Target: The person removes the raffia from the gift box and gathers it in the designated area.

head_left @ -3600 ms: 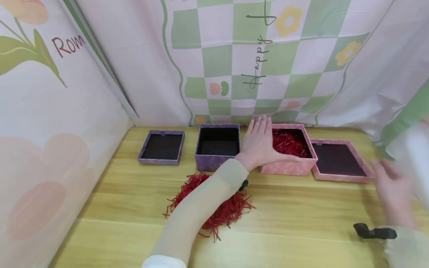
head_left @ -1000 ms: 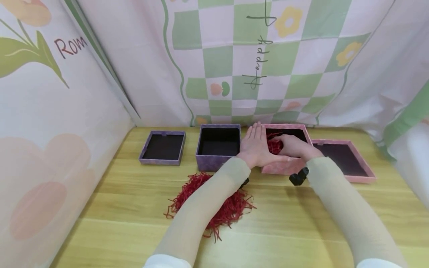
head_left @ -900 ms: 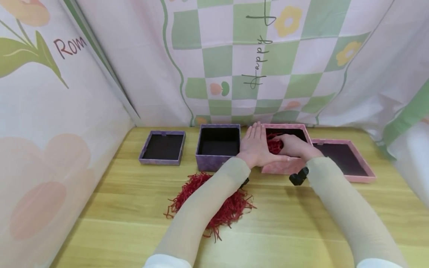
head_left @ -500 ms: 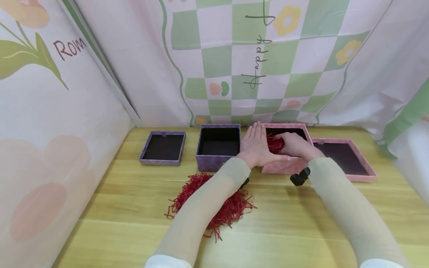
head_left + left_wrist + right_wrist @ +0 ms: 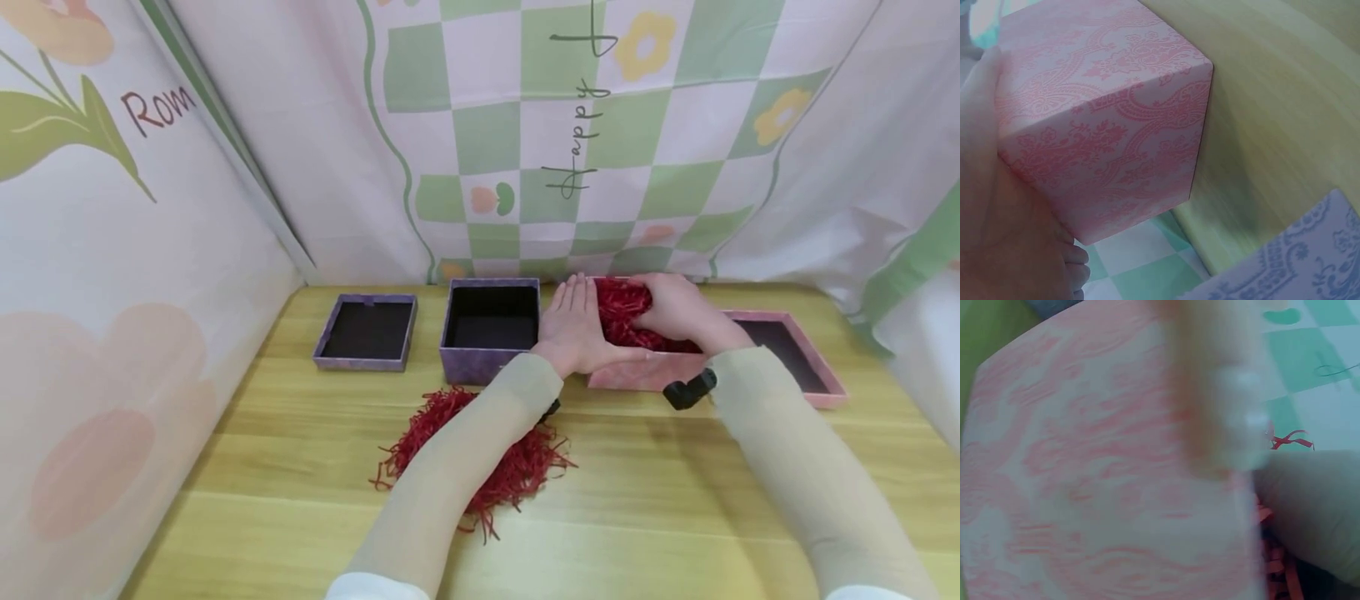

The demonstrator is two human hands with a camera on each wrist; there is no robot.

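Observation:
My left hand (image 5: 573, 329) lies flat along the left side of the pink patterned box (image 5: 637, 373), fingers straight and thumb stretched along its front rim. In the left wrist view, that hand (image 5: 1013, 219) rests against the walls of the box (image 5: 1129, 137). Over the box opening, my right hand (image 5: 678, 308) grips a clump of red shredded paper (image 5: 624, 312), its fingertips hidden by the strands. More strands fill the box below. Blurred in the right wrist view, the thumb (image 5: 1225, 419) crosses in front of the pink wall, with red strands (image 5: 1282, 572) inside the rim.
Left of the pink box stands an open purple box (image 5: 480, 364) with a dark inside. Its purple lid (image 5: 356, 364) lies further left. A pink lid (image 5: 813, 354) lies on the right. Another red paper pile (image 5: 517, 471) sits on the wooden table (image 5: 637, 517) under my left forearm.
My right hand came from the right beside the pink lid into the pink box, then rose toward the back right, lifting red shredded paper. My left hand stays against the box.

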